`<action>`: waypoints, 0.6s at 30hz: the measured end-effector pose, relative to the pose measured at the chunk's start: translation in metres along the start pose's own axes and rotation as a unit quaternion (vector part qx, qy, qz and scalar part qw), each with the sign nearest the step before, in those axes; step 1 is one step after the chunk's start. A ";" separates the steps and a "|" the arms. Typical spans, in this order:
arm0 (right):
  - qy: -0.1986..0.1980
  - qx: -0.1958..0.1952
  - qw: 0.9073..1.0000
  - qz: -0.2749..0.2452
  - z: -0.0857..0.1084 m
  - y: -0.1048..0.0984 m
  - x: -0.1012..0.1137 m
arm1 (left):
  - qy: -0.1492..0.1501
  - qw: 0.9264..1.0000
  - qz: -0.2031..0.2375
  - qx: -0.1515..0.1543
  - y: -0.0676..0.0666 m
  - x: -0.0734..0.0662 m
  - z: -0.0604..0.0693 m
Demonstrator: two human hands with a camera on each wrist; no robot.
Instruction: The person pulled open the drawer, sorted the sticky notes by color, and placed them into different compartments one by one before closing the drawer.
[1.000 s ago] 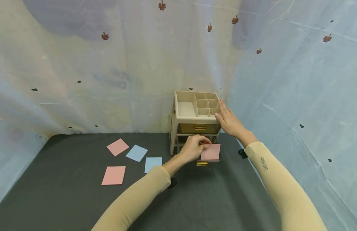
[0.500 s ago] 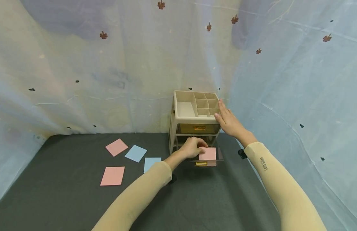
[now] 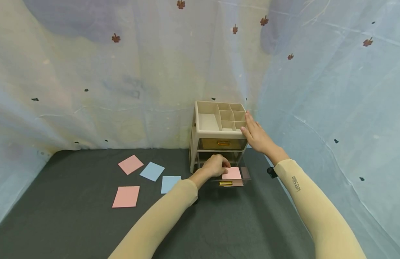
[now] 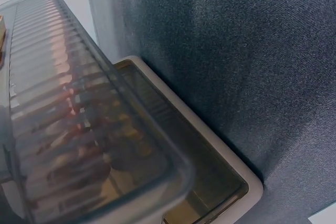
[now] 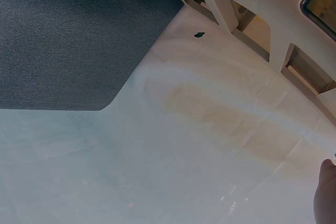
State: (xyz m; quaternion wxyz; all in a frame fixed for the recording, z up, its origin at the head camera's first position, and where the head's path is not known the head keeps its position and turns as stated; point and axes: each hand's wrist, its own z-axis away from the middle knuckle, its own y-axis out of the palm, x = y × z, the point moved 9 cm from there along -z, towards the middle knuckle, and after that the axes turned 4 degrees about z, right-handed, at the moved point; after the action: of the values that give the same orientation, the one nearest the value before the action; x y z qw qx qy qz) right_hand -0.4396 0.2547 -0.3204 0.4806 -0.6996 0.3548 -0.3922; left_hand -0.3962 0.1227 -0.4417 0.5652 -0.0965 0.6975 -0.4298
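Note:
A beige desktop organizer (image 3: 216, 133) stands at the back of the table, with its lower see-through drawer (image 3: 245, 173) pulled out. My left hand (image 3: 215, 166) is over this drawer, thumb and fingers pinching the left edge of a square pink note (image 3: 231, 173) inside it. The left wrist view looks through the clear drawer wall (image 4: 126, 129), where the hand shows only blurred. Fingers straight, my right hand (image 3: 258, 138) rests against the right side of the organizer's top; only a fingertip (image 5: 325, 192) shows in the right wrist view.
Left of the organizer lie two pink notes (image 3: 130, 164) and two blue notes (image 3: 152, 171) on the dark tabletop (image 3: 73, 216). The upper amber drawer (image 3: 223, 144) is closed, below a divided top tray (image 3: 209, 122). Patterned curtains (image 3: 148, 90) hang behind and at the right.
The left hand has lowered the pink note from a raised position down into the drawer, moving slightly leftward. The right hand keeps its place against the organizer.

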 end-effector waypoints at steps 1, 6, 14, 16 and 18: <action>-0.001 -0.001 1.000 0.000 0.000 0.000 0.000 | -0.001 1.000 -0.007 0.001 0.000 0.000 0.000; -0.002 -0.002 1.000 0.000 -0.001 -0.001 0.000 | -0.002 1.000 -0.016 0.002 0.001 0.000 0.000; -0.002 0.001 1.000 0.000 0.000 0.000 0.001 | 0.009 1.000 -0.005 0.001 0.001 -0.002 0.001; -0.002 0.001 1.000 0.000 0.000 0.000 0.000 | 0.005 1.000 -0.005 0.001 0.001 -0.003 0.002; -0.003 0.001 1.000 0.000 0.000 0.000 0.000 | 0.001 1.000 -0.007 0.000 0.001 -0.003 0.002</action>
State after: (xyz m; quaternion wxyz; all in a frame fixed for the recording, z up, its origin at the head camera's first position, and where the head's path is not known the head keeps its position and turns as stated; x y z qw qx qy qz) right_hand -0.4398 0.2550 -0.3207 0.4825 -0.7004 0.3526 -0.3903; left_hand -0.3930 0.1241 -0.4397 0.5613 -0.1009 0.6975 -0.4339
